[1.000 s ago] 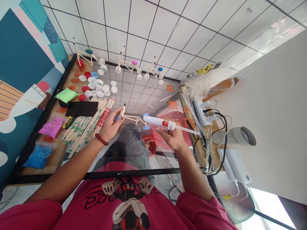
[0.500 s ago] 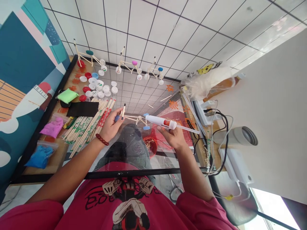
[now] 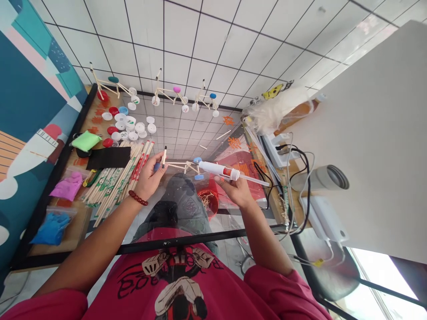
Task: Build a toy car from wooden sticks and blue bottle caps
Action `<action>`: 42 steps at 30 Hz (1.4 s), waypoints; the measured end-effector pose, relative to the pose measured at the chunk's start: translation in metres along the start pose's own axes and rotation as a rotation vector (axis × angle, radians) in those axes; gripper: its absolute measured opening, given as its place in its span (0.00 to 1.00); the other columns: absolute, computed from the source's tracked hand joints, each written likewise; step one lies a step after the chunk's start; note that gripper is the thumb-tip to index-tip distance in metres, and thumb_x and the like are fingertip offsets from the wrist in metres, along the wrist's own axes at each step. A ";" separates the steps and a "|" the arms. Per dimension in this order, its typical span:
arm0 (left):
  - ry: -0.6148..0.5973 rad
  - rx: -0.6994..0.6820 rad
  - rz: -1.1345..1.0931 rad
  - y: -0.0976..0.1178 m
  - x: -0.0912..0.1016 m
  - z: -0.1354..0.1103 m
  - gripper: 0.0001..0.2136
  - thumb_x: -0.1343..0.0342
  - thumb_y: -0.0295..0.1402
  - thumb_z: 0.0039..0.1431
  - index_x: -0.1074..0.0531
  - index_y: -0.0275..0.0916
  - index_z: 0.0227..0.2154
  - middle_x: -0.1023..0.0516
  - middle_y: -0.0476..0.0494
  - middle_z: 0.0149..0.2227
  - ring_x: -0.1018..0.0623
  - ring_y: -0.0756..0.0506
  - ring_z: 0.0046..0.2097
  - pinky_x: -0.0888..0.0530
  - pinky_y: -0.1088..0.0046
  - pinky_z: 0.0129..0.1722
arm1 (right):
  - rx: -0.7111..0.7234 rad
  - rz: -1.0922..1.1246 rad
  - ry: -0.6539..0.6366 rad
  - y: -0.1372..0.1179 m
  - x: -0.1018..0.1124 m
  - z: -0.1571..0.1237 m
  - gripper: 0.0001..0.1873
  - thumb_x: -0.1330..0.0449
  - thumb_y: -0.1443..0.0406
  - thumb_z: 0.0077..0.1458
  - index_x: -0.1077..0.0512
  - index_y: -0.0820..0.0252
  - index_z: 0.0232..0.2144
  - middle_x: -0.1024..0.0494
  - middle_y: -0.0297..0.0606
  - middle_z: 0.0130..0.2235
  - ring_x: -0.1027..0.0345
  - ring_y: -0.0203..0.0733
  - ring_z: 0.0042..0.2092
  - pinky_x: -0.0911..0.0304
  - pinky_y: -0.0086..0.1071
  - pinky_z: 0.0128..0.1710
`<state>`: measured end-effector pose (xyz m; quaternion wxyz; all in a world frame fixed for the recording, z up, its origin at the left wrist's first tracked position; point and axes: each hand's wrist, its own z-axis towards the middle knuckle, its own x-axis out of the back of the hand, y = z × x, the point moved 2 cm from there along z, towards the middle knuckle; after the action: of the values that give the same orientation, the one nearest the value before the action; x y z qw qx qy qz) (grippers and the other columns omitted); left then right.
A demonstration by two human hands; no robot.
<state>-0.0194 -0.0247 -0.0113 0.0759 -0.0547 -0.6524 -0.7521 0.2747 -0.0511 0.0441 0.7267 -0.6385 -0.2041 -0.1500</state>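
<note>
My left hand (image 3: 149,177) is closed on the end of a small chopstick frame (image 3: 180,165) that carries blue bottle caps (image 3: 197,160); a black-tipped stick stands up from its fingers. My right hand (image 3: 233,189) grips a white glue gun (image 3: 220,170), its nozzle touching the frame near the blue caps. Both hands hover over a glass tabletop (image 3: 187,133). A glue stick pokes out of the gun's rear toward the right.
Three finished stick models (image 3: 173,94) stand along the table's far edge. Loose bottle caps (image 3: 128,126), a pile of wrapped chopsticks (image 3: 116,178), a black sheet (image 3: 108,157) and bags of coloured clay (image 3: 68,186) lie left. Cables and a power strip (image 3: 283,155) lie right.
The camera has shifted slightly, so everything sits a little left and higher. Both hands keep their hold; the glue gun nozzle stays at the frame.
</note>
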 end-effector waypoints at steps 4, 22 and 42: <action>-0.001 0.007 -0.006 0.001 0.000 0.000 0.26 0.44 0.53 0.63 0.28 0.41 0.57 0.22 0.36 0.57 0.23 0.38 0.59 0.30 0.54 0.63 | 0.021 -0.016 0.027 -0.006 -0.002 0.003 0.20 0.34 0.46 0.53 0.25 0.57 0.31 0.26 0.35 0.29 0.34 0.42 0.32 0.35 0.36 0.34; -0.002 -0.003 0.013 0.004 0.000 0.001 0.25 0.44 0.52 0.63 0.28 0.41 0.56 0.21 0.37 0.55 0.23 0.38 0.58 0.29 0.55 0.62 | -0.141 0.323 -0.063 -0.001 0.000 -0.003 0.25 0.33 0.42 0.49 0.22 0.56 0.32 0.18 0.38 0.32 0.25 0.46 0.35 0.30 0.37 0.35; 0.000 0.010 -0.025 0.000 0.000 0.000 0.29 0.42 0.55 0.61 0.30 0.40 0.58 0.21 0.34 0.57 0.23 0.37 0.59 0.27 0.54 0.61 | -0.142 0.223 0.368 0.056 0.043 0.085 0.22 0.31 0.54 0.38 0.23 0.61 0.35 0.18 0.39 0.36 0.26 0.47 0.42 0.32 0.41 0.46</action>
<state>-0.0195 -0.0244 -0.0115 0.0666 -0.0463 -0.6569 -0.7496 0.3303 0.0428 0.0249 0.7171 -0.6685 0.0145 -0.1967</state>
